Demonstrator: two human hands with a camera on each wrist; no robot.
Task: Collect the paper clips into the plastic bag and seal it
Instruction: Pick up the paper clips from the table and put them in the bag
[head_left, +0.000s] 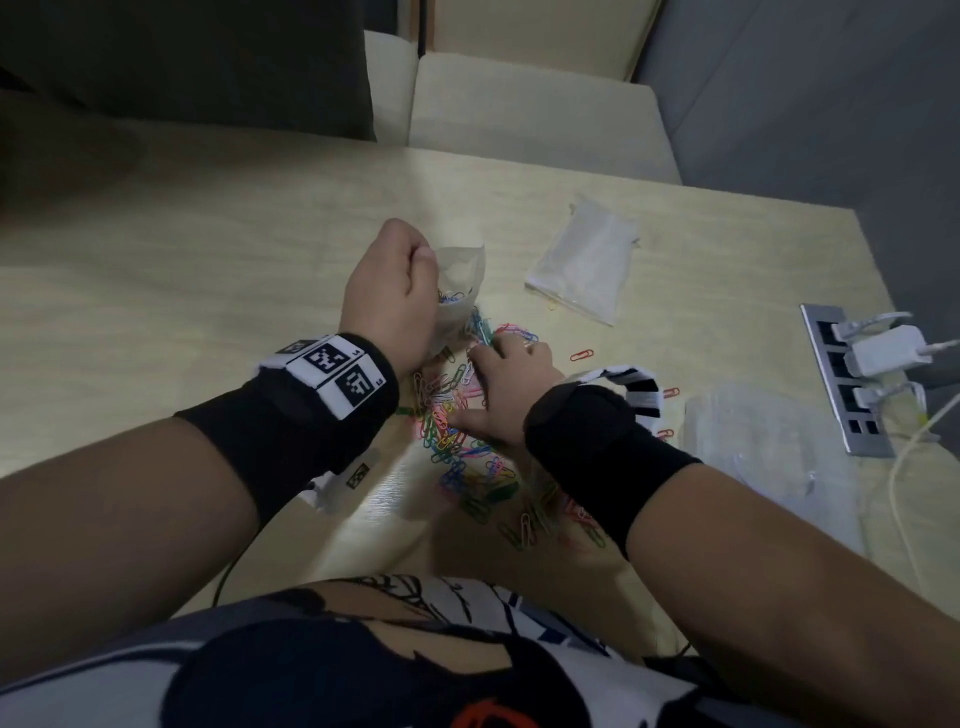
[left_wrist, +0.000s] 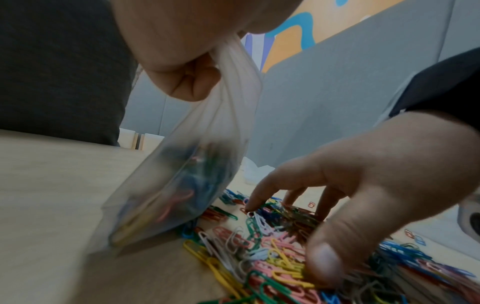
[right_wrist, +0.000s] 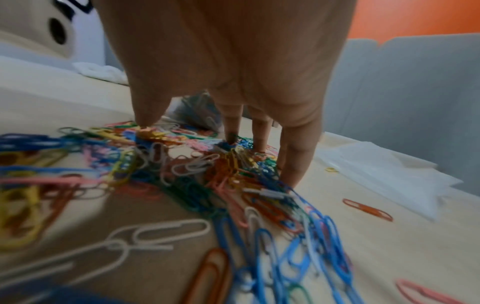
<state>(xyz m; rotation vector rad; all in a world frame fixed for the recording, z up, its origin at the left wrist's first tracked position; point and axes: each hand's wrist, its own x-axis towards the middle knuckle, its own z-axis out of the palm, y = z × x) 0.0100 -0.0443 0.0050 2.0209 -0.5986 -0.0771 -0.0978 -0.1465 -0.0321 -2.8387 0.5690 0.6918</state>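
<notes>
Holding: left hand (head_left: 390, 291) gripped plastic bag (left_wrist: 182, 185) by its top, frame centre.
Right hand (head_left: 511, 387): fingers spread down on paper clips (right_wrist: 207, 164).
Left wrist only: clips inside bag.
Room: bare table (head_left: 182, 291) at left.

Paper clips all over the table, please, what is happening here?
A person is gathering loose paper clips from a wooden table. The left hand grips the top of a small plastic bag that already holds some clips, its bottom resting by the pile. The right hand presses spread fingertips into the pile. Many clips remain outside, and the bag is not yet sealed.
</notes>
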